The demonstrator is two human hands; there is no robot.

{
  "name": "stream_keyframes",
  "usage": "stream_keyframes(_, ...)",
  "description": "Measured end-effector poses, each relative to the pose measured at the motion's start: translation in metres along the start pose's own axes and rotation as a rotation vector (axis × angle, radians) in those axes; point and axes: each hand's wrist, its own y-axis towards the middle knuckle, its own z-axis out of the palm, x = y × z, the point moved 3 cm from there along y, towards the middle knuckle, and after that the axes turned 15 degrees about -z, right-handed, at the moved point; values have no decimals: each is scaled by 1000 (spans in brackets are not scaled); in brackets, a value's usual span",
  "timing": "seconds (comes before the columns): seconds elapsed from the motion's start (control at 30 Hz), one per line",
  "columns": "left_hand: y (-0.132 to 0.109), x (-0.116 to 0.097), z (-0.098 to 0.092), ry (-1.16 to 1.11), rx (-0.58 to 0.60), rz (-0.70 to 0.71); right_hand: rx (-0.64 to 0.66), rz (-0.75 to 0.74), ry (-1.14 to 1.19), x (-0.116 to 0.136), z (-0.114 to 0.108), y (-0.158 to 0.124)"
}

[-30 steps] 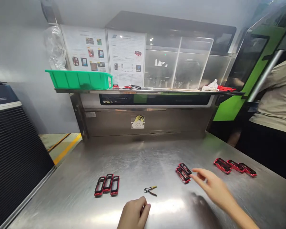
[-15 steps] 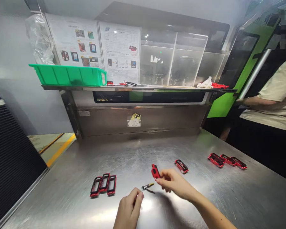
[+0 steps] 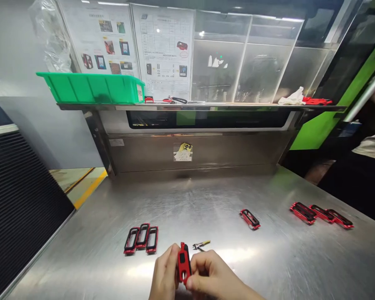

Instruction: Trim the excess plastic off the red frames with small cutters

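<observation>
Red-and-black oblong frame [image 3: 184, 263] stands between left hand [image 3: 164, 275], fingers closed against its left side, and right hand [image 3: 215, 273], fingers pinching its lower end. Best steady it with the left, clear of yellow-handled metal pliers [image 3: 203, 243] just beyond the fingers.

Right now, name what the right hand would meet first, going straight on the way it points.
The right hand points leftward onto the red part it holds, so that comes first; just past it, likely the left hand, though depth is hard to judge here.
</observation>
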Motion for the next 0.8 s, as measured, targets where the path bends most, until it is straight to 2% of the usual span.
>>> stream_keyframes(0.07, -2, 3, 1, 9, -16, -14, 6, -25, -3, 1, -2, -2)
stream_keyframes(0.2, -5, 0, 2, 43, 45, 2, 19, -34, 11, 0, -3, -6)
stream_keyframes(0.43, -7, -10, 5, 28, 131, 13, 38, 29, 56, -4, 0, -8)
stream_keyframes(0.63, -10, -11, 9, 13, 270, 25, 59, 9, 36, 2, 3, -9)
stream_keyframes(0.8, -9, -7, 6, 66, 260, 55, 67, 10, -1, 6, 4, -10)
